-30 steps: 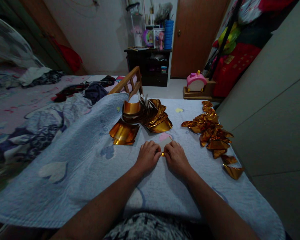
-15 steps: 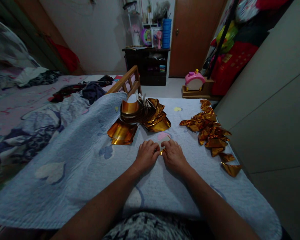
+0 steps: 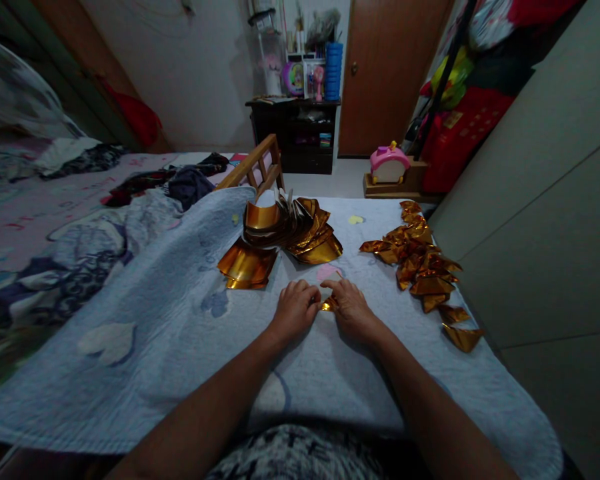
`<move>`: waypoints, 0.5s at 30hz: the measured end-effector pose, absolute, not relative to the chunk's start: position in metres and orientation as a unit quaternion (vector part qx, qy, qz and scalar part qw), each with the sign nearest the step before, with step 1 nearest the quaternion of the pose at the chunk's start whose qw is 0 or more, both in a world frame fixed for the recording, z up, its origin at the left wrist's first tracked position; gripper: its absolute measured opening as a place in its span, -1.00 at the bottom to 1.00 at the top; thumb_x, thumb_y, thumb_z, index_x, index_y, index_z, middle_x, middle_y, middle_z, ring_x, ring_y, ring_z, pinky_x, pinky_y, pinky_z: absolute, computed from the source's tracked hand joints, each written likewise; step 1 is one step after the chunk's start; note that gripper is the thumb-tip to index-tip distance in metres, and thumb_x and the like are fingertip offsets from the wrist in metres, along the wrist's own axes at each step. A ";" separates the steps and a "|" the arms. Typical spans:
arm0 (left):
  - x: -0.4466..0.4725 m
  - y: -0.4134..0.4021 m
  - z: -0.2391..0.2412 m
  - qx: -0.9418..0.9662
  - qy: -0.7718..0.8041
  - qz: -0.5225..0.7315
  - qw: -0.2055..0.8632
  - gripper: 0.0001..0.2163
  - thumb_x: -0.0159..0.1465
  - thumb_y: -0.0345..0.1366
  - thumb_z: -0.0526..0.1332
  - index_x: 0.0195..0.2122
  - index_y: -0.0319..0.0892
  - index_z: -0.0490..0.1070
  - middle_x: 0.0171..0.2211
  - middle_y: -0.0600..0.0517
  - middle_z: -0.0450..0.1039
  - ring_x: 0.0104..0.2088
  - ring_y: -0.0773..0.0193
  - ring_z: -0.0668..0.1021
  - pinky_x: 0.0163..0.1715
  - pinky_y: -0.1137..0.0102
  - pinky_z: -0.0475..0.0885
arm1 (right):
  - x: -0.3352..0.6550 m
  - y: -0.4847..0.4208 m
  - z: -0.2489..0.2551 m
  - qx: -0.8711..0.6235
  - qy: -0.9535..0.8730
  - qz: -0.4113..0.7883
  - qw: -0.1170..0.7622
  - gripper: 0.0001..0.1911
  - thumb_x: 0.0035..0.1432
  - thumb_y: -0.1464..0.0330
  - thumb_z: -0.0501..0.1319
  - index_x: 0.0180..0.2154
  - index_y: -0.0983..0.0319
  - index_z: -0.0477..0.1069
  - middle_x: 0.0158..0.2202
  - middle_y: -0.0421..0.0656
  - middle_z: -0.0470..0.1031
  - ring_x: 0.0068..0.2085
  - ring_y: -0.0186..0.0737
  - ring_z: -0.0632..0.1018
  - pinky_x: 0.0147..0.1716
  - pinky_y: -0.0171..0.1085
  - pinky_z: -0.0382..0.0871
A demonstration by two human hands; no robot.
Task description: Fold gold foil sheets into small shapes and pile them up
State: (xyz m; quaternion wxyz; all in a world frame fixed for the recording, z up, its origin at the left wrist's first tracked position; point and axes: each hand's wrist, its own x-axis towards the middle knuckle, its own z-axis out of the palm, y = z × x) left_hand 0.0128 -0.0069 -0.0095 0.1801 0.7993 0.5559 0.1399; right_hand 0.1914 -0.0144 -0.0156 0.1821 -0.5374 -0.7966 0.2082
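Observation:
My left hand (image 3: pixel 294 308) and my right hand (image 3: pixel 349 305) rest side by side on a light blue blanket (image 3: pixel 170 333), fingers curled and pinched on a small gold foil paper (image 3: pixel 328 305) between them. Most of that paper is hidden under my fingers. Just beyond my hands lies a fanned stack of flat gold foil sheets (image 3: pixel 285 233). To the right a heap of folded gold foil pieces (image 3: pixel 420 260) runs along the blanket's edge.
A wooden bed rail (image 3: pixel 253 167) rises behind the sheets. Crumpled bedding and clothes (image 3: pixel 80 220) cover the left. A grey cabinet wall (image 3: pixel 545 220) stands close on the right. Farther off are a dark shelf unit (image 3: pixel 300 130), a pink toy (image 3: pixel 390 163) and a brown door (image 3: pixel 385 73).
The white back of the paper that stood up between my hands has gone down flat. Now only a gold corner shows between my fingers. My hands stayed in the same place.

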 end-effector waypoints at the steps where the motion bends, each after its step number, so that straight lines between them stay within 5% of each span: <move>1: 0.013 -0.007 -0.009 0.799 0.556 0.141 0.182 -0.93 0.33 -0.26 0.21 -0.24 -0.07 0.48 -0.17 0.01 0.44 -0.07 0.12 0.41 -0.11 0.27 0.24 | 0.191 -0.014 -0.015 -0.538 -0.796 0.211 0.181 -0.43 0.18 0.59 0.11 0.19 0.10 0.28 -0.03 -0.06 0.37 -0.05 -0.09 0.37 -0.02 -0.14 0.24; 5: 0.012 -0.007 -0.009 0.798 0.553 0.151 0.184 -0.93 0.32 -0.28 0.21 -0.25 -0.08 0.47 -0.18 0.01 0.44 -0.07 0.12 0.41 -0.10 0.27 0.25 | 0.194 -0.014 -0.013 -0.530 -0.791 0.234 0.196 -0.40 0.11 0.62 0.10 0.16 0.13 0.29 -0.07 -0.07 0.37 -0.06 -0.11 0.38 -0.02 -0.13 0.27; 11: 0.011 -0.007 -0.012 0.801 0.543 0.176 0.181 -0.94 0.30 -0.28 0.22 -0.25 -0.10 0.47 -0.19 0.00 0.45 -0.07 0.09 0.42 -0.10 0.24 0.26 | 0.211 -0.014 -0.017 -0.541 -0.740 0.194 0.350 -0.54 0.03 0.59 0.07 -0.01 0.24 0.33 -0.11 -0.06 0.36 -0.07 -0.11 0.38 -0.02 -0.14 0.29; 15: 0.011 -0.007 -0.011 0.802 0.537 0.187 0.183 -0.93 0.30 -0.29 0.21 -0.24 -0.11 0.48 -0.20 -0.01 0.46 -0.07 0.09 0.43 -0.09 0.23 0.27 | 0.214 -0.012 -0.018 -0.663 -0.694 0.092 0.265 -0.81 0.26 0.38 0.10 -0.13 0.25 0.43 -0.15 0.00 0.39 -0.08 -0.01 0.35 -0.06 -0.09 0.22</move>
